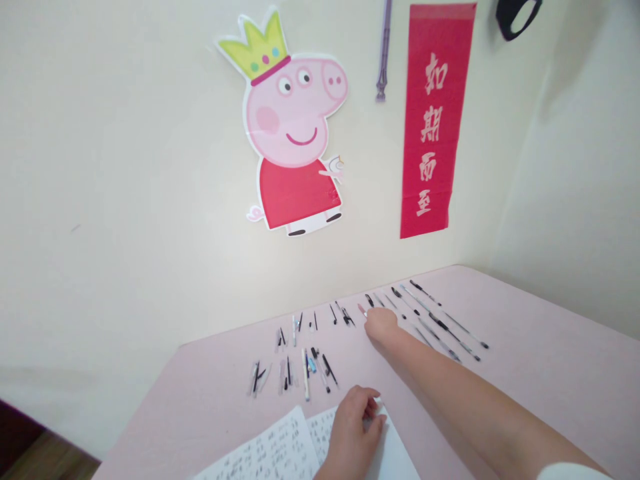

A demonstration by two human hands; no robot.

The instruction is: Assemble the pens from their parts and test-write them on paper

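My right hand [383, 325] reaches to the back of the table, its fingers closed at a pen [362, 311] whose pinkish end sticks out past them. The hand covers most of that pen. My left hand [354, 430] rests on the handwritten paper [270, 450] near the front, fingers loosely curved, thumb apart, nothing visible between them. Pens, some in parts, lie in rows: a white pen [305, 377] and a black pen [330, 370] beyond the left hand, and a long black-gripped pen [453, 335] right of the right hand.
The pinkish table [540, 347] meets a pale wall at the back. On the wall are a cartoon pig cutout [300, 133], a red banner [435, 120] with white characters, a purple strap [383, 53] and a dark hanging object [507, 20]. More disassembled pens [257, 378] lie at left.
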